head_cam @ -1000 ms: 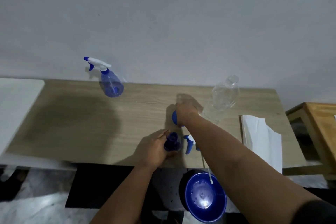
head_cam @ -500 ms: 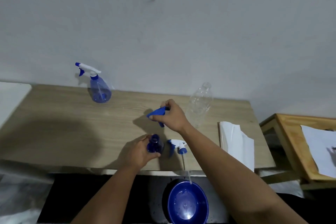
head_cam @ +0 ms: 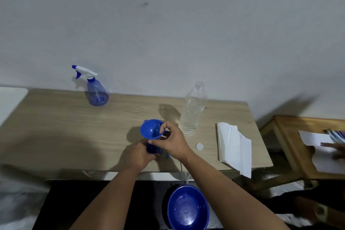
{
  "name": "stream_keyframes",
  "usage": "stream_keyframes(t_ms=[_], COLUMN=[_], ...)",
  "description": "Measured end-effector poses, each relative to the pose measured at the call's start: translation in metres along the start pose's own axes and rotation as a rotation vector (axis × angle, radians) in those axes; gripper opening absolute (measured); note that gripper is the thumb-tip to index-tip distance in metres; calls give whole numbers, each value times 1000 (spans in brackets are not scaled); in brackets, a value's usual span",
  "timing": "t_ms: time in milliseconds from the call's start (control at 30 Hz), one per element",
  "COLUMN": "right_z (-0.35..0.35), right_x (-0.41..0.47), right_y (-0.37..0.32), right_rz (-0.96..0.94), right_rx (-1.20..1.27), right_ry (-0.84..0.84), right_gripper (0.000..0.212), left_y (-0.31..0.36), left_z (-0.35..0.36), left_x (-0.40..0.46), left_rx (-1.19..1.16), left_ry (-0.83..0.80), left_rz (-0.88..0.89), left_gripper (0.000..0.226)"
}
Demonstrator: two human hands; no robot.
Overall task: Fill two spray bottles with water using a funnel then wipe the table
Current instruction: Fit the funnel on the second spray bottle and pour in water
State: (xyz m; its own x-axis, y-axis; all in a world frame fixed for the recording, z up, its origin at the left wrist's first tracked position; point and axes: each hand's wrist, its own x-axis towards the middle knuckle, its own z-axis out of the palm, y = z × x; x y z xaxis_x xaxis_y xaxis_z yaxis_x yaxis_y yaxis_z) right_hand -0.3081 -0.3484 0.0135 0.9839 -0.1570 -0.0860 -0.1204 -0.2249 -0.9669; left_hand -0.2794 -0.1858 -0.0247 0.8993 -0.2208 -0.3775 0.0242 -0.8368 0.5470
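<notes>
Near table (head_cam: 74, 127) edge, funnel (head_cam: 151, 129) (unlabelled)

No readable text, label, brand or number on anything in view.

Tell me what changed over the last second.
The right hand picked up the blue plastic funnel from the wooden table and brought it onto the open blue spray bottle. The left hand still grips that bottle. Nothing else visibly moved.
</notes>
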Motion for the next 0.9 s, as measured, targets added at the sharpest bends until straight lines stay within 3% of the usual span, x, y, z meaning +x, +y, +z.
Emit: stream_keyframes(t_ms=[100, 200, 267, 367, 467, 633, 733, 833, 900], right_z=[3, 3, 4, 6, 7, 4, -1, -10, -18], right_x=[-6, -12, -14, -15, -15, -16, -17, -13, -10], right_y=[3, 4, 3, 3, 3, -2, -13, -33, -49], right_rz=[-9, 14, 40, 68, 84, 65, 75, 34, -62], right_rx=[-28, -55, -77, -80, -68, -108, -112, -99, -87], right_ry=[-42, -54, -68, -53, -29, -50, -13, 98, 157], right_gripper=[58, 97, 109, 102, 102, 109, 114, 93, 64], left_y=[0, 4, 6, 6, 3, 2, -8, -21, -33], left_z=[1, 1, 1, 1, 3, 1, -3, -15, -23], left_x=[-1, -7, -7, -7, -6, -9, -10, -10, -7], left_rx=[-15, -48, -36, -17, -39, -31, -59, 1, 22], left_ry=[1, 23, 21, 22, 25, 30, 24, 6, 26], left_rz=[1, 25, 21, 10, 39, 82, 114, 159, 187], left_gripper=[59, 48, 36, 39, 57, 42, 64, 96, 114])
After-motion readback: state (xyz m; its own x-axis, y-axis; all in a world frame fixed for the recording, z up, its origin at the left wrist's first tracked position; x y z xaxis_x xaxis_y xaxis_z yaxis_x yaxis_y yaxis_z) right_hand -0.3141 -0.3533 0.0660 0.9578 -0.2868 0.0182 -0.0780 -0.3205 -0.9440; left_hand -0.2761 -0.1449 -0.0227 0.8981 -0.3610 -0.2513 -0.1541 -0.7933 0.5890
